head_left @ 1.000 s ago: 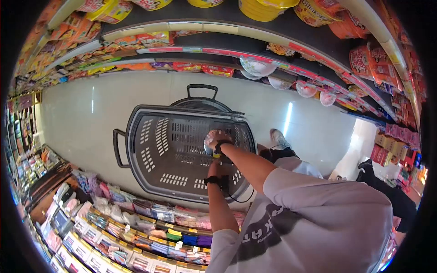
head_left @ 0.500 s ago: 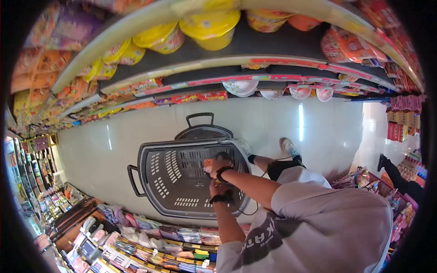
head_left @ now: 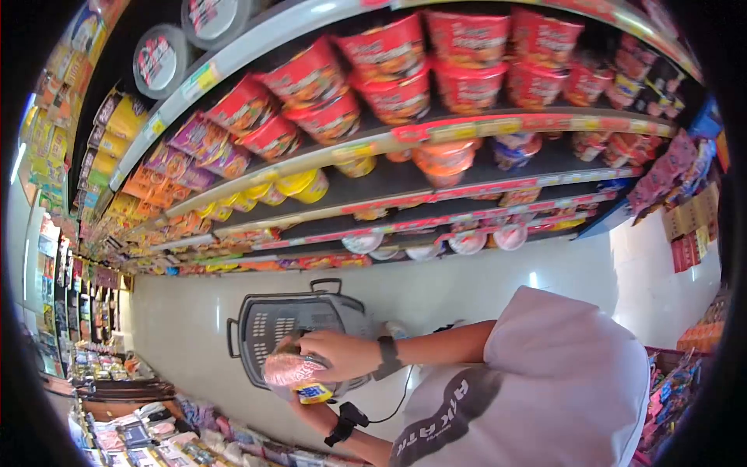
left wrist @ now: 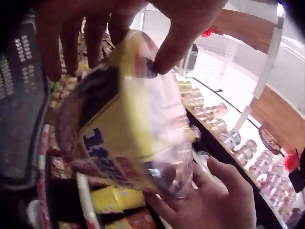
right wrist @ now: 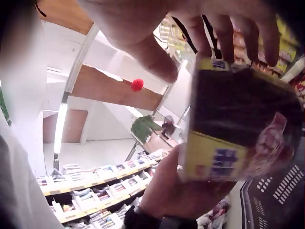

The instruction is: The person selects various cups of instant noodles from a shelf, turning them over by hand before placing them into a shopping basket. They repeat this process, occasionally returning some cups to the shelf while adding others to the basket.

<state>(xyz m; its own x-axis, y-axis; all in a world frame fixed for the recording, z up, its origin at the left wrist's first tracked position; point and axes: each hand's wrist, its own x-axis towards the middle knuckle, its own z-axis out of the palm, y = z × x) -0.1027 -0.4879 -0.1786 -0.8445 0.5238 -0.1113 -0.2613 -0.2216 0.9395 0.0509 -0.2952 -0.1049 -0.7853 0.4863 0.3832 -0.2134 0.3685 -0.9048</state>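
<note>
Both hands hold a bulky package in clear plastic [head_left: 289,369], with a yellow label and dark blue lettering, up in front of the body. My right hand [head_left: 346,356] lies over its top and side in the head view. Most of my left hand [right wrist: 164,193] is hidden behind the package there; the right wrist view shows it gripping the lower edge. In the left wrist view, left thumb and fingers [left wrist: 167,55] spread round the near end. The package's far end rests against my right hand. A dark panel covers part of the package [right wrist: 243,102].
A grey shopping basket [head_left: 331,315] with black handles stands on the pale floor behind the hands. Shelves of red noodle bowls [head_left: 467,58] line the aisle, with stacked white bowls [head_left: 467,243] lower down. Low racks of packaged goods [head_left: 148,432] border the near side.
The hands have come up out of the basket, bringing the package closer to the body. The head view has tilted upward, showing more shelves.
</note>
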